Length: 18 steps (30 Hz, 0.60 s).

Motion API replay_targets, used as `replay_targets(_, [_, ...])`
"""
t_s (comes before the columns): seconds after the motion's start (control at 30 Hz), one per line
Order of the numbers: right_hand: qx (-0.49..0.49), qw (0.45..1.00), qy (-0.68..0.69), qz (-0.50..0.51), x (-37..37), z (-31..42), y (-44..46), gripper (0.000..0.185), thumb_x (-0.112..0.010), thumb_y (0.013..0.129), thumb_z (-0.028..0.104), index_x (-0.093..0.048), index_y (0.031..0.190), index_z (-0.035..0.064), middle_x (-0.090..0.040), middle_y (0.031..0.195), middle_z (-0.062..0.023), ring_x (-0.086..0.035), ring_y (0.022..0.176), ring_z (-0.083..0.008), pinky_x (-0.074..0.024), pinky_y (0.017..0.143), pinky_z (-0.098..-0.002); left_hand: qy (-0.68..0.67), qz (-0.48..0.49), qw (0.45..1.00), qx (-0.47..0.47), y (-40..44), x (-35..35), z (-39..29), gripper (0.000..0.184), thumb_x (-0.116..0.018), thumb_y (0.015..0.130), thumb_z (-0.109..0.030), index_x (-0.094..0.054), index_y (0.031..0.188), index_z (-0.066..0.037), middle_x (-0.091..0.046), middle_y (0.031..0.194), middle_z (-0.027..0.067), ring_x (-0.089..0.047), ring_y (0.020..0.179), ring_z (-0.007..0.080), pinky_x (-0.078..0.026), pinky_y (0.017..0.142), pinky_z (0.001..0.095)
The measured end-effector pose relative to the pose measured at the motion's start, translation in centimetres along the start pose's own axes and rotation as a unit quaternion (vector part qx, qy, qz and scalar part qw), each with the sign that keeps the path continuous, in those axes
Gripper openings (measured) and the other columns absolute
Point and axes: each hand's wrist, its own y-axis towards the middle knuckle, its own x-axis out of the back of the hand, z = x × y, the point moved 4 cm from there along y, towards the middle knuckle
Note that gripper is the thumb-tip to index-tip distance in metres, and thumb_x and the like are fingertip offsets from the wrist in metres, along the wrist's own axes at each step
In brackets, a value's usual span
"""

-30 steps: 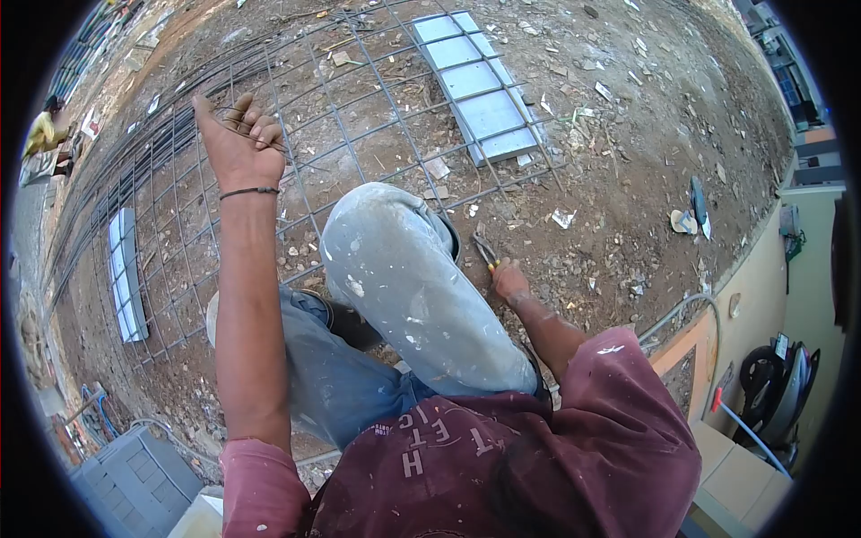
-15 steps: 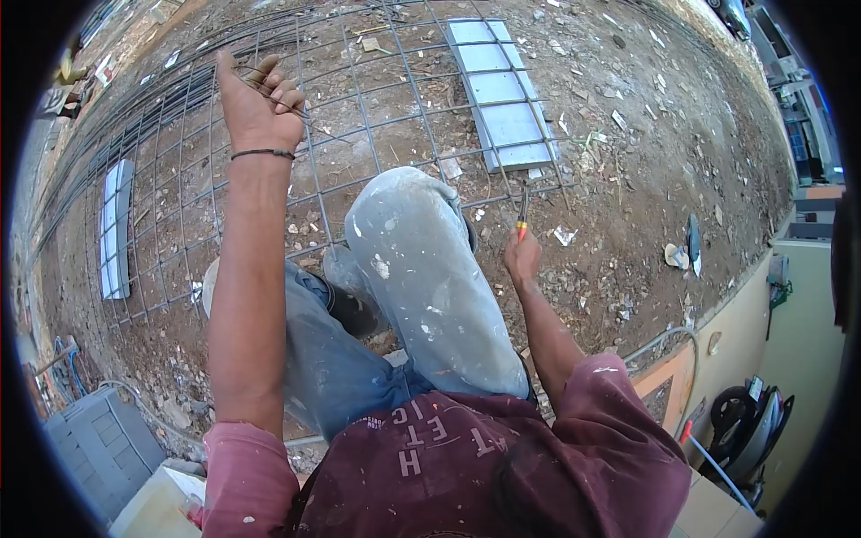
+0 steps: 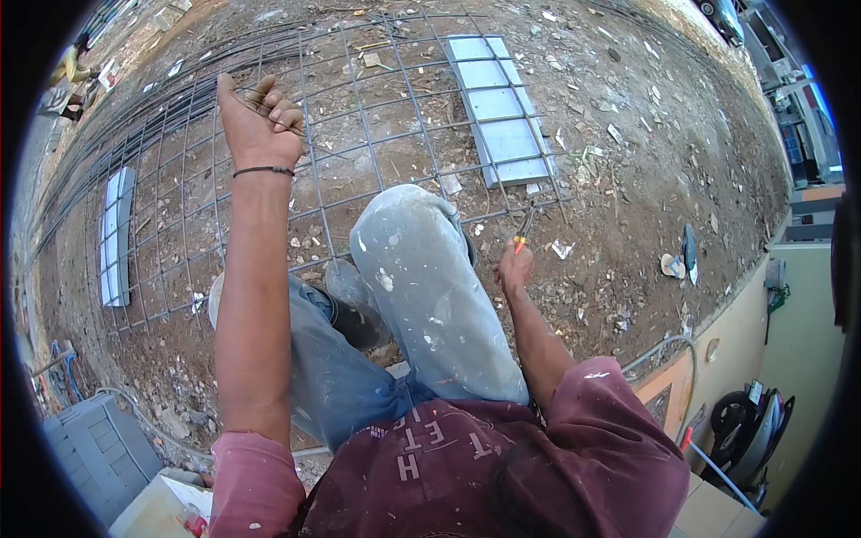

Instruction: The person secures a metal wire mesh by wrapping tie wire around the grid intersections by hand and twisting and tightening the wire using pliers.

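My left hand point(image 3: 260, 124) is raised over the steel rebar mesh point(image 3: 366, 125), its fingers curled around thin tie wire point(image 3: 247, 100). Strands of the wire stick out past the fingers. Low by the near right corner of the mesh, my right hand point(image 3: 514, 266) grips pliers point(image 3: 520, 240) with red and yellow handles. Their jaws point away from me toward the mesh edge; whether they touch a bar cannot be made out. My bent knee point(image 3: 404, 215), in paint-spotted trousers, lies between both hands.
Under the mesh sit a grey-white block point(image 3: 502, 112) on the right and another pale block point(image 3: 117, 235) on the left. Long steel bars point(image 3: 134, 134) lie at the far left. A sandal point(image 3: 689, 247) rests on the rubble-strewn ground. A motorcycle point(image 3: 749, 430) stands at lower right.
The view has tilted slightly, so the ground and mesh sit lower in the frame. The pliers in my right hand have turned, and their two arms look more spread. My left hand keeps the wire.
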Motion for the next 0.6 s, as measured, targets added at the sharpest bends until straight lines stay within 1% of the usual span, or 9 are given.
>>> replay_targets(0.17, [-0.006,1.0,0.008,0.012,-0.2,-0.6,0.7,0.039,-0.061,0.104,0.029,-0.064,0.08,-0.0014,-0.065,0.058,-0.0124,-0.062,0.041,-0.0235,-0.0476,0.038,-0.0395,0.017,-0.024,1.0,-0.012,-0.1,-0.5,0.2,0.064,-0.058,0.099,-0.067,-0.062,0.093,-0.004,-0.049,0.068,0.0011,-0.036,0.052,0.0103,-0.028,0.044,0.0241])
replay_targets(0.23, [-0.057,0.994,0.054,0.072,0.1,-0.4,0.2,0.034,-0.062,0.104,0.026,-0.064,0.085,-0.0025,-0.064,0.06,-0.013,-0.062,0.042,-0.0234,-0.0469,0.036,-0.0401,0.039,-0.038,0.999,-0.005,0.0,0.1,0.6,0.064,-0.056,0.099,-0.068,-0.062,0.094,-0.004,-0.049,0.068,0.001,-0.036,0.052,0.0102,-0.028,0.044,0.0237])
replay_targets(0.37, [-0.023,0.996,0.048,0.065,2.6,2.0,0.6,0.029,-0.061,0.104,0.023,-0.063,0.089,-0.0014,-0.065,0.067,-0.0125,-0.064,0.048,-0.0215,-0.0463,0.035,-0.0368,0.06,-0.081,0.994,-0.041,0.6,0.5,1.0,0.068,-0.056,0.099,-0.07,-0.06,0.096,-0.002,-0.05,0.071,0.0017,-0.038,0.055,0.0106,-0.032,0.046,0.0251])
replay_targets(0.4, [-0.014,0.995,0.077,0.061,3.4,2.8,0.4,0.027,-0.062,0.103,0.023,-0.064,0.091,-0.0015,-0.064,0.067,-0.0109,-0.064,0.048,-0.0208,-0.0479,0.038,-0.0349,0.053,-0.092,0.993,-0.048,1.1,0.9,1.2,0.066,-0.06,0.099,-0.067,-0.061,0.1,0.0,-0.053,0.078,0.0041,-0.041,0.057,0.0111,-0.036,0.049,0.0258])
replay_targets(0.43, [-0.004,0.995,0.072,0.065,4.3,3.8,0.2,0.027,-0.062,0.103,0.023,-0.064,0.091,-0.0015,-0.064,0.067,-0.0109,-0.064,0.048,-0.0208,-0.0479,0.038,-0.0349,0.045,-0.095,0.993,-0.054,1.2,1.0,1.2,0.066,-0.06,0.099,-0.067,-0.061,0.1,0.0,-0.053,0.078,0.0041,-0.041,0.057,0.0111,-0.036,0.049,0.0258])
replay_targets(0.5, [0.025,0.99,0.132,0.051,6.9,6.0,-0.6,0.027,-0.064,0.103,0.022,-0.065,0.089,-0.0009,-0.063,0.068,-0.0065,-0.061,0.051,-0.0159,-0.047,0.044,-0.0317,0.079,-0.13,0.984,-0.094,1.5,1.4,1.2,0.061,-0.067,0.098,-0.059,-0.061,0.102,0.002,-0.056,0.085,0.0066,-0.045,0.061,0.0116,-0.04,0.052,0.0262])
replay_targets(0.53, [0.034,0.99,0.126,0.054,8.3,7.4,-1.1,0.027,-0.064,0.103,0.022,-0.065,0.089,-0.0009,-0.063,0.068,-0.0065,-0.061,0.051,-0.0159,-0.047,0.044,-0.0317,0.103,-0.124,0.98,-0.113,2.1,1.9,1.1,0.053,-0.076,0.096,-0.045,-0.061,0.104,0.004,-0.059,0.092,0.009,-0.051,0.069,0.0119,-0.045,0.058,0.0291])
replay_targets(0.57, [0.058,0.989,0.126,0.042,10.0,9.0,-1.7,0.026,-0.064,0.104,0.022,-0.065,0.093,-0.0021,-0.064,0.069,-0.0082,-0.063,0.052,-0.0174,-0.0477,0.042,-0.0324,0.093,-0.128,0.981,-0.117,3.4,2.6,1.7,0.053,-0.076,0.096,-0.045,-0.061,0.104,0.004,-0.059,0.092,0.009,-0.051,0.069,0.0119,-0.045,0.058,0.0291])
replay_targets(0.6, [0.083,0.988,0.127,0.03,11.7,11.1,-2.6,0.026,-0.064,0.105,0.022,-0.065,0.098,-0.0032,-0.066,0.07,-0.01,-0.065,0.053,-0.0188,-0.0484,0.04,-0.0331,0.141,-0.115,0.972,-0.15,5.4,3.5,2.2,0.039,-0.078,0.094,-0.032,-0.061,0.095,0.002,-0.056,0.083,0.007,-0.049,0.063,0.0125,-0.041,0.054,0.0299])
